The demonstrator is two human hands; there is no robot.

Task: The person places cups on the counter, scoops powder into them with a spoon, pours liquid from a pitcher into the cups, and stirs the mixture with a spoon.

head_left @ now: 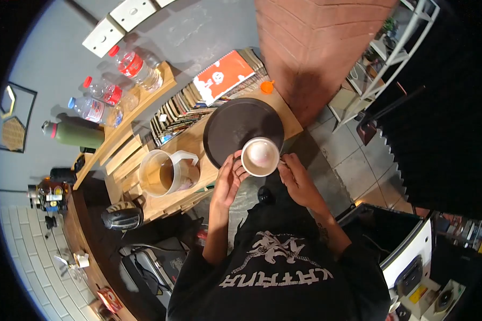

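Observation:
A white cup (pixel 260 157) is held in front of me, above the near edge of a round dark tray (pixel 235 120). Its inside looks pale, and I cannot tell what is in it. My left hand (pixel 230 181) curls its fingers against the cup's left side. On the other side, my right hand (pixel 296 179) pinches the cup's right edge; a handle there is hidden by the fingers. Left of the tray stands a clear plastic pitcher (pixel 151 172) with its handle towards the cup.
Behind the tray, a row of books (pixel 182 120) carries a red-and-white notebook (pixel 224 76) near an orange cup-like item (pixel 267 86). Plastic bottles (pixel 103 92) and a green flask (pixel 77 134) stand on a raised wooden shelf. A brick pillar (pixel 310 59) rises at the right.

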